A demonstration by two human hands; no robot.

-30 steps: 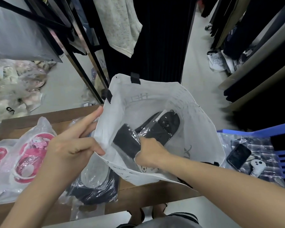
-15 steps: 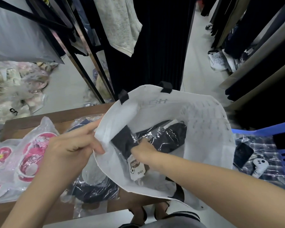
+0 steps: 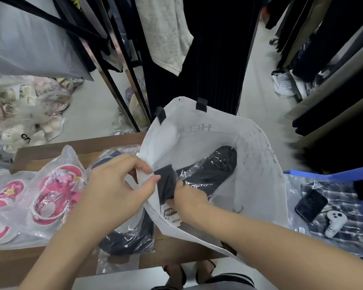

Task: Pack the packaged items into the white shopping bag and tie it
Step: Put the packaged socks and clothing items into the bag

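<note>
Black slippers (image 3: 210, 172), film-wrapped, inside white shopping bag (image 3: 258, 181) at table's (image 3: 80, 143) right edge: light, slippery, we judged. Our left hand (image 3: 115, 185) pinched the rim; right hand (image 3: 189, 199) closed on the wrapper.

A clothing and footwear shop or its stockroom: dark garments (image 3: 214, 49) hang on metal racks (image 3: 113, 76), plastic-wrapped slippers (image 3: 52, 195) lie on the wooden bench (image 3: 105, 141), and heaps of bagged stock (image 3: 23, 109) cover the floor (image 3: 92, 114).
</note>
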